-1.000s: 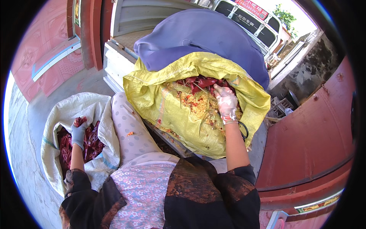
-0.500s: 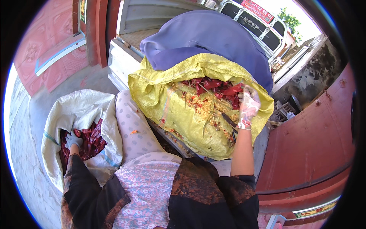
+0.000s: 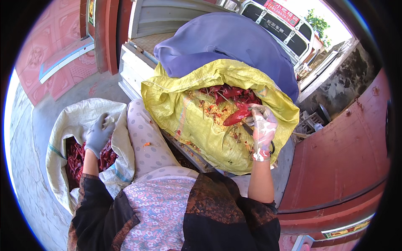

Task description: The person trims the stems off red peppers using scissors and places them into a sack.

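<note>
Left hand (image 3: 99,136): up out of the dark red peppers (image 3: 75,159) now, fingers loosely spread, looks empty, so it's free again
White sack (image 3: 77,109): beside the leg (image 3: 144,134), under that hand
Right hand (image 3: 264,127): pinching one red pepper (image 3: 237,116), now in front of the pile (image 3: 228,93), so that one's singled out
Dark tool (image 3: 248,129): by that hand, can't tell if gripped
Yellow sack (image 3: 201,142): pile's in its mouth
Purple cover (image 3: 226,37): right behind

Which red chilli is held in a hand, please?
The red chilli in the right hand, over the yellow sack; the other chillies lie piled inside that sack and the white sack.
</note>
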Available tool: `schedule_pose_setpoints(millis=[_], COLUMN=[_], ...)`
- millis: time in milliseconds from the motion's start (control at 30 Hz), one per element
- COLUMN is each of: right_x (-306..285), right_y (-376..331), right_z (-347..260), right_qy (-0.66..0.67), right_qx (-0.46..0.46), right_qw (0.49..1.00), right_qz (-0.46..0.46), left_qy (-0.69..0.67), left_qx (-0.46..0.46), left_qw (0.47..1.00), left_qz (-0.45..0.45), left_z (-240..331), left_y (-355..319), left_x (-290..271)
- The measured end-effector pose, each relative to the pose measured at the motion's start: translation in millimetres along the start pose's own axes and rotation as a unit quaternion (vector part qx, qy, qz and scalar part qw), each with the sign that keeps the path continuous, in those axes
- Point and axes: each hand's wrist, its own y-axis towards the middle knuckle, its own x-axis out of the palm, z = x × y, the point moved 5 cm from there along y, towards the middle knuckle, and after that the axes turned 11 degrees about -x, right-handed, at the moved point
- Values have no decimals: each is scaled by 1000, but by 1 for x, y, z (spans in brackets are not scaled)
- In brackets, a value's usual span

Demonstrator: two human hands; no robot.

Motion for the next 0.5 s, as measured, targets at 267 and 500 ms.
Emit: schedule_pose_setpoints(millis=[267,500], right_x=[39,41], right_y=[-46,-55], right_z=[17,0], right_qy=[-61,-136], right_qx=[-16,-177], right_qw=[996,971], right_qz=[-62,-81], left_qy=[-213,-331], left_qx=[276,195], left_qw=[869,809], left_qz=[-350,-446], left_z=[218,227], left_y=[-97,-108], left_x=[123,164])
